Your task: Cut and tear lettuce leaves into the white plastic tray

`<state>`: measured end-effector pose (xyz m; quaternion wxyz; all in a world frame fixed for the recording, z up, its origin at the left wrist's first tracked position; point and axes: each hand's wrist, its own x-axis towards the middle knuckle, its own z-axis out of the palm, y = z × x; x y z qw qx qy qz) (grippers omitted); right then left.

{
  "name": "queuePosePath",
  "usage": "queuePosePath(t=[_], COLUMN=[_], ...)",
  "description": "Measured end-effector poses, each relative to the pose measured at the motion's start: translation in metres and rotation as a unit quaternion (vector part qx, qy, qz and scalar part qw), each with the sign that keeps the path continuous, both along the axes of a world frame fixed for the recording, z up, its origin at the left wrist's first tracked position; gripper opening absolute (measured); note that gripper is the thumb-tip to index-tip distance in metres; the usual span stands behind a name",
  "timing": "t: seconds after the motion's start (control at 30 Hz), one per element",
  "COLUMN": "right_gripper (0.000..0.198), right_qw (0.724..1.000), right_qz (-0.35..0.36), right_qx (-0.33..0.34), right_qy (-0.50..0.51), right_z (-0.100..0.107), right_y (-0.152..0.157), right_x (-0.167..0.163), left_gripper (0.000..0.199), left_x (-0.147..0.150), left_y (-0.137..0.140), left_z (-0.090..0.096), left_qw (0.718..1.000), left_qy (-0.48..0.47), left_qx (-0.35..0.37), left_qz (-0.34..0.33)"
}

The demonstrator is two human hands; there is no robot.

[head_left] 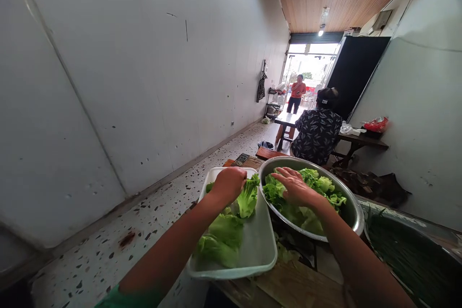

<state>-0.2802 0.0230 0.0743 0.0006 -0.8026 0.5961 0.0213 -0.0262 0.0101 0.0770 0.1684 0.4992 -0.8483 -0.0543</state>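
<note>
Speckled floor (159, 214) lies left of the bowl (353, 209); beside it a tray (257, 243), beyond it a person (316, 134), hat label (325, 101) unreadable; my left fingers (241, 178) clamp lettuce (248, 199), right fingers (285, 174) apart.

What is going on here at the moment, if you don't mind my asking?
Someone is handling lettuce with both hands. The left hand is closed on a lettuce leaf over the white tub, where more leaves lie. The right hand is spread over the lettuce in the metal bowl. Farther off, a person in a patterned shirt sits facing away, and another in orange stands near the doorway.
</note>
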Motion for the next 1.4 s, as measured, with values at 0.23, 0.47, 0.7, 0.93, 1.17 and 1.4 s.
queuePosePath(t=[0.23,0.47,0.7,0.93,1.17,1.4], right_gripper=[0.033,0.025,0.022,0.027,0.024,0.037], right_qw=[0.978,0.955,0.974,0.982,0.986,0.984], right_qz=[0.068,0.001,-0.017,-0.004,0.075,0.056], right_qx=[-0.063,-0.094,-0.077,-0.087,-0.045,-0.085], right_qy=[-0.189,-0.281,-0.214,-0.169,-0.141,-0.147], right_z=[-0.026,-0.063,-0.074,-0.072,-0.07,-0.017], right_y=[0.003,0.002,0.006,0.01,0.022,0.016], right_x=[0.088,0.1,0.101,0.103,0.104,0.043], left_gripper=[0.026,0.025,0.025,0.019,0.019,0.022], left_x=[0.001,-0.001,-0.005,0.003,0.013,0.018], left_y=[0.01,0.01,0.008,0.001,0.008,0.025], left_z=[0.003,-0.003,-0.007,-0.01,0.0,0.007], left_qw=[1.0,0.998,0.998,0.995,0.949,0.791], left_qy=[0.009,0.024,-0.022,0.086,0.312,0.538], left_qx=[0.024,0.052,0.055,0.037,0.042,0.284], left_qz=[-0.004,-0.034,-0.03,-0.014,0.007,-0.064])
